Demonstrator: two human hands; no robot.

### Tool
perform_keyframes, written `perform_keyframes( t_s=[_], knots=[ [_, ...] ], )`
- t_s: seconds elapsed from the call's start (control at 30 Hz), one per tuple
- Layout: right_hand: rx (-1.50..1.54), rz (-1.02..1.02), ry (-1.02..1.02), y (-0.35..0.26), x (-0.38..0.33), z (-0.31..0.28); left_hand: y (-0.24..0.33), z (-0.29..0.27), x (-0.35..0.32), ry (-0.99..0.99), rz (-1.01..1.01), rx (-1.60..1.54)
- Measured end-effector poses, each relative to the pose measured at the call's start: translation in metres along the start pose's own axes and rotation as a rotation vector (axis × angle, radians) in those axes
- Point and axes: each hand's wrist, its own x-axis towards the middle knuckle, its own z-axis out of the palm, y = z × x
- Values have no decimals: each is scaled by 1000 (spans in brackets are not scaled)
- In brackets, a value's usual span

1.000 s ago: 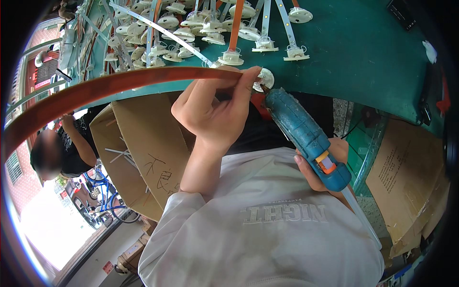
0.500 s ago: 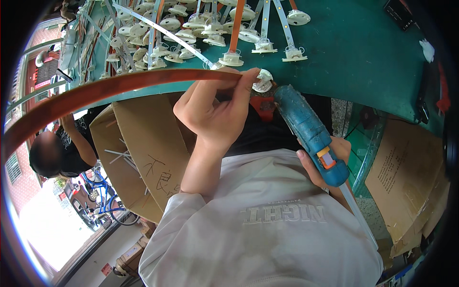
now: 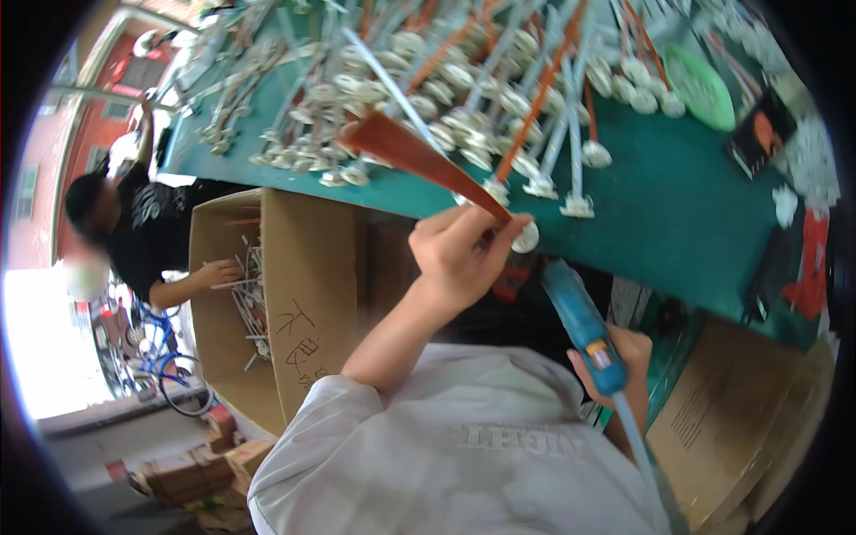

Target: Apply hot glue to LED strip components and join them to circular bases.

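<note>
My left hand (image 3: 459,259) pinches an orange strip (image 3: 419,160) near its lower end. A small round white base (image 3: 526,237) sits at that end, beside my fingertips. The strip's far end rises over the table toward the left and looks slightly blurred. In my right hand (image 3: 629,357) is a blue glue gun (image 3: 580,312), with a long pale glue stick (image 3: 635,441) coming out of its back. The gun's nozzle is just below the white base, and a small gap seems to lie between them. My fingers partly hide how strip and base join.
Many strips with round white bases (image 3: 446,85) cover the far side of the green table (image 3: 660,196). A green tray (image 3: 700,89) and a black box (image 3: 761,134) are at the far right. Cardboard boxes stand left (image 3: 312,267) and right (image 3: 727,401). Another person's hand (image 3: 218,272) reaches into the left box.
My view has shifted, showing more of the table. The orange strip has swung from the left to point away over the table. The other person's hand has come to the left box.
</note>
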Motion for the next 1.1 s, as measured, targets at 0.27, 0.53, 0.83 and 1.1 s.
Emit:
perform_keyframes(
  t_s=[0.27,0.53,0.83,1.1],
  knots=[
    [1118,27,229,107,4,-63,-97,-149,89,129,-278,244],
    [1007,187,321,147,67,-115,-302,-203,162,-540,-309,726],
    [908,202,368,165,45,-125,-413,-277,177,-68,-531,732],
    [697,282,562,153,46,-114,-491,-298,177,65,-547,1192]
  ],
)
